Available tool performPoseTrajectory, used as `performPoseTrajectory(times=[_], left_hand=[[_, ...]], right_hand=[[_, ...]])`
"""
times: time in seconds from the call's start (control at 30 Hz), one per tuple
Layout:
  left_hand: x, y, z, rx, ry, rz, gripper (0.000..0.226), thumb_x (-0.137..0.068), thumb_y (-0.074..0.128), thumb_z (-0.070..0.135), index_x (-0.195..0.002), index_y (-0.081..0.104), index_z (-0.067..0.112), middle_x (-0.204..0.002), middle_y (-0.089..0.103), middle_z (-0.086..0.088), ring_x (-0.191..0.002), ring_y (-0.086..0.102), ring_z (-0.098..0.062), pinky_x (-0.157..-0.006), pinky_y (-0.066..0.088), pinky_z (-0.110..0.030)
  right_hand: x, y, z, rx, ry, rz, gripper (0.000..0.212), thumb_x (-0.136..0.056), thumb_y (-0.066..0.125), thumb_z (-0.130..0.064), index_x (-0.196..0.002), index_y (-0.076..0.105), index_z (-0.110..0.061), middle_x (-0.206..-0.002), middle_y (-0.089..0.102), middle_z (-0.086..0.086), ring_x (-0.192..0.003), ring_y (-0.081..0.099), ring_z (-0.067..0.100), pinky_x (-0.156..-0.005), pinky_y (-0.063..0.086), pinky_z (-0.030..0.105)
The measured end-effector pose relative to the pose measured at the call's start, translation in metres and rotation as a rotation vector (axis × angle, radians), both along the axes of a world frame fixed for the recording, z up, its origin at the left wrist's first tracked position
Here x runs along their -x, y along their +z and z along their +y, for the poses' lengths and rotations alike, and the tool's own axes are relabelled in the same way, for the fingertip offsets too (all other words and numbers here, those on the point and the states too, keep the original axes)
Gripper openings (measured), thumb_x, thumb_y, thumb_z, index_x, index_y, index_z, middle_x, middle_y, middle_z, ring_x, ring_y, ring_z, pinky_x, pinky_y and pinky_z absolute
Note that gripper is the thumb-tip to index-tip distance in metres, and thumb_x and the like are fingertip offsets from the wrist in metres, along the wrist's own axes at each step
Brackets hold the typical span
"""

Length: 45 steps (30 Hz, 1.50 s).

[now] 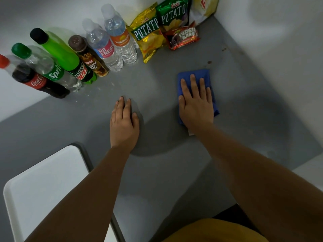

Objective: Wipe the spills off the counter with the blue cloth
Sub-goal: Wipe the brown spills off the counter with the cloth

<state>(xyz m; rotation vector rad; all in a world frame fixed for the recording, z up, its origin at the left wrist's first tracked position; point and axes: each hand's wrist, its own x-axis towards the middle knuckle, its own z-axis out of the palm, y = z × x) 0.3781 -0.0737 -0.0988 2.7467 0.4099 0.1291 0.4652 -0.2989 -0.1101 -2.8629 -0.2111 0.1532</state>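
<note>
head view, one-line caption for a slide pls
Right hand presses folded blue cloth on grey counter; left hand rests flat.

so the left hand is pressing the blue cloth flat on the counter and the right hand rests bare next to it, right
Not quite: the hands are swapped. The head view shows the right hand pressing the blue cloth flat on the counter, while the left hand rests bare next to it.

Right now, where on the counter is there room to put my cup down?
Free: the grey patch between the left hand and the bottles, and the strip between the left hand and the right hand, which presses the blue cloth. Crowded: the back edge, bottles then snack bags. Small brown spots lie beyond the cloth, so skip there.
</note>
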Motion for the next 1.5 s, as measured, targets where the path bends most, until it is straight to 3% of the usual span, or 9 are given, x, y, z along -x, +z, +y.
performPoseTrajectory(times=[0.17,0.43,0.6,0.7,0.87,1.0,1.13,1.33,1.5], left_hand=[[-0.003,0.004,-0.004,0.047,0.035,-0.062,0.050,-0.101,0.054,0.018,-0.148,0.047,0.006,-0.159,0.039,-0.014,-0.147,0.035,-0.033,-0.119,0.031,-0.047],[-0.014,0.007,-0.025,0.074,0.082,-0.075,0.047,-0.100,0.055,0.025,-0.144,0.053,0.009,-0.155,0.044,-0.013,-0.143,0.040,-0.031,-0.118,0.034,-0.047],[-0.031,0.005,-0.041,0.100,-0.036,-0.066,0.049,-0.099,0.055,0.025,-0.145,0.050,0.010,-0.158,0.039,-0.010,-0.144,0.037,-0.030,-0.118,0.034,-0.047],[-0.044,-0.001,-0.051,0.088,-0.116,-0.024,0.054,-0.101,0.051,0.033,-0.150,0.044,0.014,-0.164,0.031,-0.008,-0.151,0.026,-0.027,-0.122,0.027,-0.048],[-0.060,-0.011,-0.064,0.050,-0.168,0.034,0.060,-0.104,0.039,0.044,-0.157,0.031,0.017,-0.169,0.016,-0.008,-0.157,0.009,-0.026,-0.128,0.011,-0.044],[-0.059,-0.017,-0.068,-0.017,-0.145,0.048,0.063,-0.105,0.033,0.049,-0.159,0.025,0.018,-0.170,0.012,-0.008,-0.157,0.007,-0.026,-0.128,0.010,-0.044],[-0.059,-0.020,-0.069,-0.047,-0.130,0.043,0.064,-0.104,0.031,0.051,-0.159,0.026,0.018,-0.169,0.014,-0.008,-0.157,0.009,-0.025,-0.127,0.012,-0.045],[-0.058,-0.020,-0.069,-0.053,-0.125,0.040,0.063,-0.105,0.031,0.052,-0.159,0.026,0.020,-0.170,0.014,-0.006,-0.157,0.009,-0.024,-0.127,0.012,-0.044],[-0.058,-0.019,-0.070,-0.048,-0.107,0.061,0.063,-0.105,0.030,0.054,-0.160,0.024,0.024,-0.170,0.011,-0.002,-0.157,0.007,-0.021,-0.128,0.011,-0.041]], right_hand=[[0.025,-0.002,0.033,0.004,0.031,0.006,0.061,-0.107,0.016,-0.045,-0.163,0.005,-0.024,-0.171,-0.004,0.004,-0.157,-0.007,0.030,-0.127,0.002,0.049],[-0.033,-0.001,0.023,-0.079,0.286,-0.102,0.055,-0.106,0.035,-0.043,-0.159,0.031,-0.030,-0.168,0.021,0.000,-0.156,0.013,0.028,-0.126,0.012,0.047],[-0.055,-0.001,-0.006,-0.050,0.182,-0.035,0.059,-0.104,0.027,-0.050,-0.161,0.018,-0.036,-0.171,0.009,-0.005,-0.157,0.004,0.024,-0.127,0.008,0.045],[-0.054,-0.001,-0.029,-0.046,0.091,-0.014,0.060,-0.104,0.023,-0.052,-0.161,0.015,-0.036,-0.171,0.006,-0.005,-0.157,0.001,0.024,-0.127,0.006,0.046],[-0.023,-0.004,-0.049,-0.034,-0.038,-0.030,0.060,-0.105,0.021,-0.054,-0.162,0.013,-0.034,-0.171,0.005,-0.003,-0.157,-0.001,0.025,-0.127,0.003,0.046],[0.015,-0.007,-0.032,-0.012,-0.107,-0.027,0.062,-0.106,0.019,-0.051,-0.163,0.010,-0.028,-0.171,0.002,0.001,-0.157,-0.003,0.029,-0.127,0.002,0.047],[0.024,-0.008,-0.004,-0.004,-0.045,-0.029,0.064,-0.106,0.021,-0.051,-0.163,0.009,-0.025,-0.171,0.001,0.004,-0.157,-0.003,0.031,-0.126,0.001,0.049],[-0.028,-0.006,-0.014,-0.036,0.154,-0.048,0.062,-0.105,0.023,-0.055,-0.161,0.018,-0.032,-0.171,0.009,-0.002,-0.157,0.003,0.026,-0.127,0.008,0.047],[-0.058,-0.005,-0.042,-0.040,0.121,-0.034,0.060,-0.104,0.021,-0.056,-0.161,0.017,-0.038,-0.171,0.008,-0.008,-0.157,0.002,0.023,-0.127,0.005,0.044]])
